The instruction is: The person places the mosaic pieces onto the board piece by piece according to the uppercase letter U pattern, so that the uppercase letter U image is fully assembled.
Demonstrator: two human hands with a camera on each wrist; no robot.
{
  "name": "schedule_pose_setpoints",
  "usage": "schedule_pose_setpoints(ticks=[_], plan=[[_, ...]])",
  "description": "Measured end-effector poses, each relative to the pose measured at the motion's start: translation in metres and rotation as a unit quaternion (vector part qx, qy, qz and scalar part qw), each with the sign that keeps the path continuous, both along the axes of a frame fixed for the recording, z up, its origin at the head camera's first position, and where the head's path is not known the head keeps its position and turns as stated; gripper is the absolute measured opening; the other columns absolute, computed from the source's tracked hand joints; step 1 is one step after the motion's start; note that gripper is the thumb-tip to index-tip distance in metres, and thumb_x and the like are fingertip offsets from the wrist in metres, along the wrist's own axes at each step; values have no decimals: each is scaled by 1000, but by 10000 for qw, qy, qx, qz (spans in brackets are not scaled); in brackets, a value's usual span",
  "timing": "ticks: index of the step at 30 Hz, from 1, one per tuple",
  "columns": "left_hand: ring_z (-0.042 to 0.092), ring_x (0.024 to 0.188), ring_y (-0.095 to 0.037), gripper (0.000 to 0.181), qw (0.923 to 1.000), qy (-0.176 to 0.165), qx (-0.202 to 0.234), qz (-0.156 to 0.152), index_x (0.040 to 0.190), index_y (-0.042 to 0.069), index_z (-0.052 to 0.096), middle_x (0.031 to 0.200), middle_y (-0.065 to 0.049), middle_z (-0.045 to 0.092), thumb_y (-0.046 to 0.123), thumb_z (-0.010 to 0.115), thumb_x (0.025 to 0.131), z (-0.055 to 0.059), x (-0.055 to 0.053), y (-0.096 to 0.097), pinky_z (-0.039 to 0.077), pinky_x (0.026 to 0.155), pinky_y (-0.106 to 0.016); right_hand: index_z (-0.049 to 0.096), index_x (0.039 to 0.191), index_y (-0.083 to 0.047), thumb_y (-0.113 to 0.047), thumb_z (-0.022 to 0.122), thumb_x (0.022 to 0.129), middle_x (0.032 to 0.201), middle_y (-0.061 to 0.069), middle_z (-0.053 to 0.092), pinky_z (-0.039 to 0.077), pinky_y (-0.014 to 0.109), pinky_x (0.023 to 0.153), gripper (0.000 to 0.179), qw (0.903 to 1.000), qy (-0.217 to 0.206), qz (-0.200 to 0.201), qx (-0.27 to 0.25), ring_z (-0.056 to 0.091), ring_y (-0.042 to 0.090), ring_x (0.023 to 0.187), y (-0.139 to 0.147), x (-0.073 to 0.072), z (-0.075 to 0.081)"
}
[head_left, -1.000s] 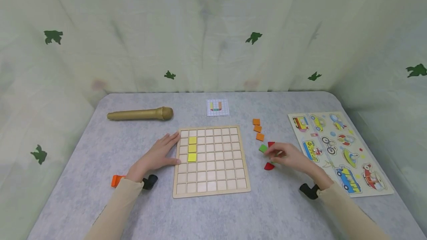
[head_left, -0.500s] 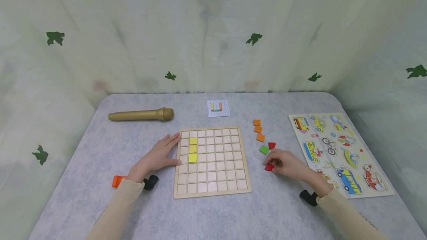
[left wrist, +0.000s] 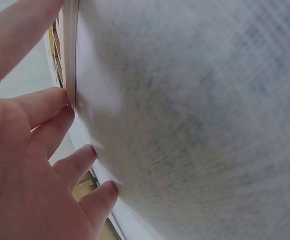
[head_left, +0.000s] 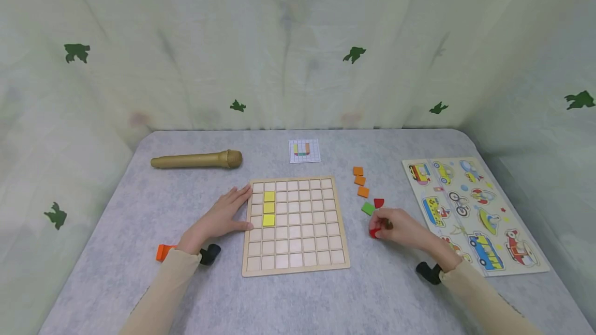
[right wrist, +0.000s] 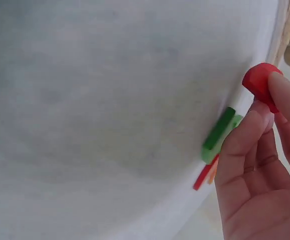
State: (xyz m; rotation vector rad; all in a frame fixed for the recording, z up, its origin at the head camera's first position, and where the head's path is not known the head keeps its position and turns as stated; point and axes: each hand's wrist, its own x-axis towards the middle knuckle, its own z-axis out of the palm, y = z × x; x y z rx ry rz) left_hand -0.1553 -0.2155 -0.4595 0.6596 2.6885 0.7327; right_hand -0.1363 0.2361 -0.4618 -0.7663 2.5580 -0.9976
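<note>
My right hand (head_left: 398, 227) pinches a red rounded tile (right wrist: 259, 80) between thumb and fingertips, right of the wooden grid board (head_left: 295, 246). Beside these fingers lie a green square tile (head_left: 368, 208) and another red rounded tile (head_left: 379, 203); farther back are several orange square tiles (head_left: 360, 181). My left hand (head_left: 221, 219) rests at the board's left side, fingers extended. In the left wrist view, its fingertips (left wrist: 59, 95) touch the board's edge and the table. A column of yellow square tiles (head_left: 268, 208) sits in the grid's second column.
A small pattern card (head_left: 304, 151) lies behind the board. At the back left is a gold microphone (head_left: 197, 160). A picture puzzle board (head_left: 470, 216) lies at the right. An orange object (head_left: 165, 252) shows partly behind my left forearm.
My right hand has moved slightly toward me, off the green tile, to the nearer red tile, which it now pinches. My left hand has stayed at the board.
</note>
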Motion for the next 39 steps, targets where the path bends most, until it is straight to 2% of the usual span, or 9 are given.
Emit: schedule_pose_setpoints(ticks=[6, 11, 21, 30, 39], plan=[[6, 141, -45, 88, 10000, -21, -60, -14, 150, -2, 22, 157, -18, 16, 35, 71, 87, -1, -1, -2, 8, 110, -60, 64, 90, -13, 2, 67, 86, 83, -8, 60, 49, 26, 68, 16, 9994, -142, 141, -295, 54, 11, 76, -15, -5, 5], [6, 141, -45, 89, 9999, -34, -103, -20, 150, -2, 22, 157, -18, 16, 37, 70, 86, -2, -2, -3, 8, 111, -60, 64, 93, -11, 0, 65, 88, 87, -4, 62, 50, 26, 71, 13, 9966, -412, 383, -598, 55, 12, 79, -44, -11, 6], [7, 141, -45, 92, 9999, -62, -79, -40, 150, -2, 23, 157, -18, 15, 38, 73, 84, 0, -2, -3, 9, 111, -60, 64, 92, -12, -1, 65, 89, 82, -6, 59, 49, 26, 68, 11, 9939, -414, 770, -675, 54, 12, 76, -112, -21, 11], [7, 141, -45, 94, 10000, -71, -60, -15, 150, -1, 22, 157, -17, 15, 41, 73, 83, -1, -2, -3, 9, 111, -59, 65, 88, -13, 2, 63, 87, 78, -8, 59, 48, 22, 66, 15, 9935, -426, 936, -497, 53, 8, 72, -170, -22, 12], [6, 141, -44, 94, 9999, -90, -62, 47, 151, 1, 22, 157, -16, 16, 43, 72, 83, -4, -2, -3, 9, 110, -60, 66, 88, -9, 5, 63, 87, 75, -5, 60, 45, 17, 65, 14, 9928, -225, 1076, -478, 52, 6, 68, -207, -19, 11]])
